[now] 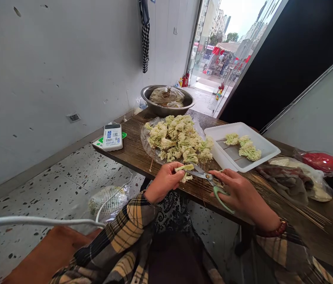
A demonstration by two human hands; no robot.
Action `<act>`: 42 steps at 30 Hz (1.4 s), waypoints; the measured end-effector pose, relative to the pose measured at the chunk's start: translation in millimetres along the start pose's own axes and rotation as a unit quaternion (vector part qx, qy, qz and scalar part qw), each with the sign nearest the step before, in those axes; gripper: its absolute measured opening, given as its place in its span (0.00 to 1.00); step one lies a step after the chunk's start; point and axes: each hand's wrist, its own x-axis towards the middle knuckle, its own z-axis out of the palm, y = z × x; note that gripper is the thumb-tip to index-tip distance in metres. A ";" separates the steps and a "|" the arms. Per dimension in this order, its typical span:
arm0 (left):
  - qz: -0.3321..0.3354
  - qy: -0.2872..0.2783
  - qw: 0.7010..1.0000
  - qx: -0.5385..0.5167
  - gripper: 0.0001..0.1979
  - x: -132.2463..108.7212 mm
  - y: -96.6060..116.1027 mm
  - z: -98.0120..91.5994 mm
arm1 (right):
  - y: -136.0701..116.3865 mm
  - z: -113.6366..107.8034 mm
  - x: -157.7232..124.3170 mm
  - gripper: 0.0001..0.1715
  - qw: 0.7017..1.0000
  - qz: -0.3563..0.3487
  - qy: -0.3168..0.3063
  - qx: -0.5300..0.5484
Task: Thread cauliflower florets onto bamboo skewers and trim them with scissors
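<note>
A cauliflower piece point(185, 168) was above the near edge of the wooden table point(133, 154), pinched between the thumb and fingers of the left hand point(166, 179). The right hand point(239, 191) was curled round the green handles of a pair of scissors point(208, 177), whose blades reached to the piece. Just beyond lay a cauliflower pile point(181, 136), heaped on clear plastic sheeting point(145, 144). To its right, a white tray point(265, 152) held a few cut florets point(249, 152), with much of its bottom bare. Behind the pile, a wide metal bowl point(166, 110) contained filled clear plastic bags point(166, 96). Thin sticks point(290, 201) lay right of the right hand, and a white device point(113, 138) rested at the table's left corner.
</note>
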 end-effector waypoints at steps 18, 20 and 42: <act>-0.061 -0.079 0.995 0.003 0.15 3.9 11.4 -12.7 | 8.0 3.6 2.0 0.25 1.000 -0.026 -0.015 -0.002; -0.065 -0.075 0.995 -0.002 0.16 6.0 11.5 -13.0 | 9.3 4.3 2.2 0.24 1.000 -0.027 -0.011 -0.004; -0.017 -0.049 0.995 0.081 0.14 16.7 10.8 -21.4 | 13.1 1.8 6.1 0.29 0.999 0.011 0.022 -0.047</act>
